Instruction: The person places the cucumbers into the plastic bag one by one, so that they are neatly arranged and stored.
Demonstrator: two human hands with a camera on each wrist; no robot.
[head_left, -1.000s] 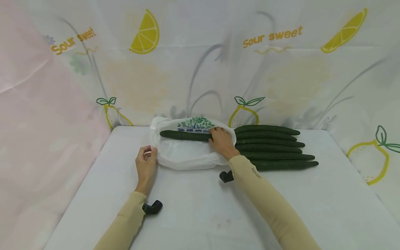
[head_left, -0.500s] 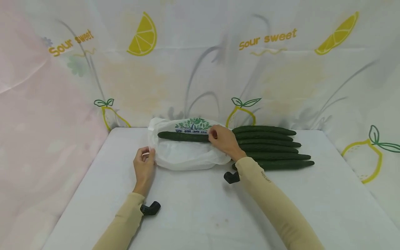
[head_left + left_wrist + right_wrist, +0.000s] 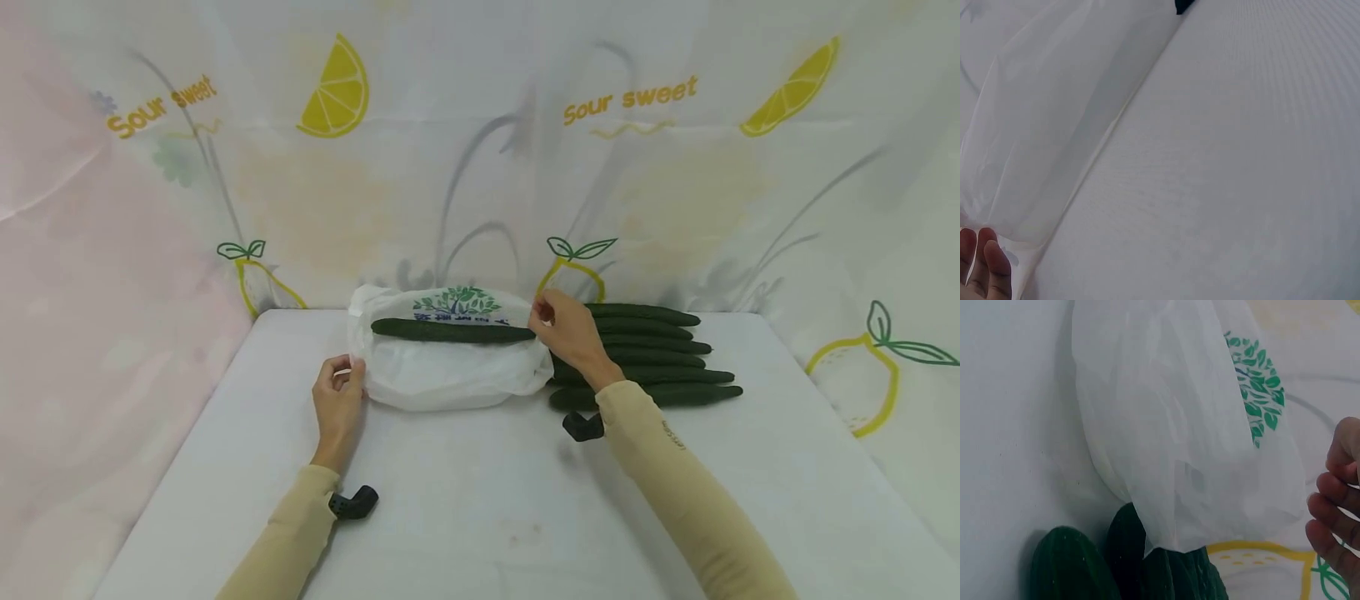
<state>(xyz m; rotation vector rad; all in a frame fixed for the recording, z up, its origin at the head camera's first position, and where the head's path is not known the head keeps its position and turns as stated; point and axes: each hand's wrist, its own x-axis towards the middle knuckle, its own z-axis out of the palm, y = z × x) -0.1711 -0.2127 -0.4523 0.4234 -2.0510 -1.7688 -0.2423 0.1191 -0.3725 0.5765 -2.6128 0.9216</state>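
Note:
A white plastic bag (image 3: 450,375) printed with a green tree lies with its mouth spread wide. Inside it lies one dark green cucumber (image 3: 450,331), lengthwise along the far side. My left hand (image 3: 337,408) pinches the bag's left rim; in the left wrist view, the fingers (image 3: 991,262) meet the plastic, with the thumb hidden. At the cucumber's right end, beside the bag's right rim, is my right hand (image 3: 568,329). Its fingers (image 3: 1329,506) are loosely bent in the right wrist view, with nothing visible between them, close to the bag (image 3: 1166,425).
Several more cucumbers (image 3: 660,375) lie side by side right of the bag, partly behind the right hand. All rest on a white-covered table (image 3: 450,500). A lemon-printed cloth backdrop (image 3: 420,192) rises behind the table. A black wrist camera (image 3: 356,503) shows at the left sleeve.
My right hand has come off the cucumber and moved right to its end near the bag's rim. The cucumber stays in the bag. The left hand keeps its pinch; the head view shifts slightly.

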